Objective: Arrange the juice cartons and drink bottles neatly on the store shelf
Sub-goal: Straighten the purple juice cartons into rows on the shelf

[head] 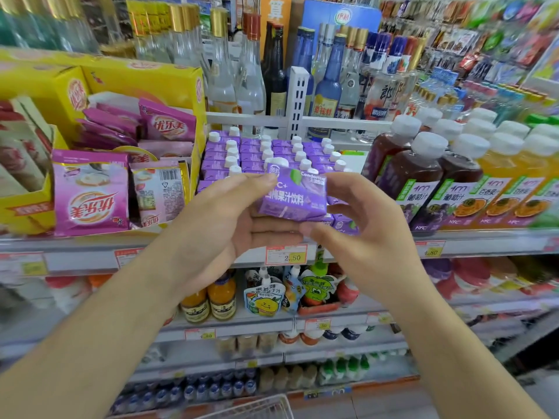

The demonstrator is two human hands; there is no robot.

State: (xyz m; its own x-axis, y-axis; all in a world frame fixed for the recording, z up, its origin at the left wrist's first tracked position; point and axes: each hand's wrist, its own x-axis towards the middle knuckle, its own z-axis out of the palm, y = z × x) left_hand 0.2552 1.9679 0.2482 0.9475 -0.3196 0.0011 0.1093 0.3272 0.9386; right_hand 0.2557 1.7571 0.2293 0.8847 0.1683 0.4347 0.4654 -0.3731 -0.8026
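Carton point(292, 197), purple with a white cap, sat between both hands in front of the shelf edge point(181, 252), tilted with the cap end up and away. Left hand point(225, 225) held it from the left: thumb on the upper left corner near the cap, fingers point(273, 229) curled under the bottom edge. Right hand point(361, 220) held the right side: thumb across the top right corner, fingers wrapped below and behind, their tips touching the left fingers under the carton. Both hands gripped it, neither slack.

Just behind the fingers, rows of purple cartons point(266, 155) stood packed on the shelf, white caps up. Right of the right hand, dark grape juice bottles point(414, 176) and orange juice bottles point(508, 176) with white caps stood in rows, close to the carton rows. Left of the left hand, pink milk tea packets point(90, 192) leaned in a yellow display box point(27, 204). Above and behind the fingers, glass liquor bottles point(251, 74) lined the upper shelf past a white divider point(298, 101). Below the hands, a price tag point(286, 254) reading 2.50 hung on the shelf edge; lower shelves held small bottles and juice pouches point(263, 293). Wire basket rim point(257, 408) showed at the bottom.
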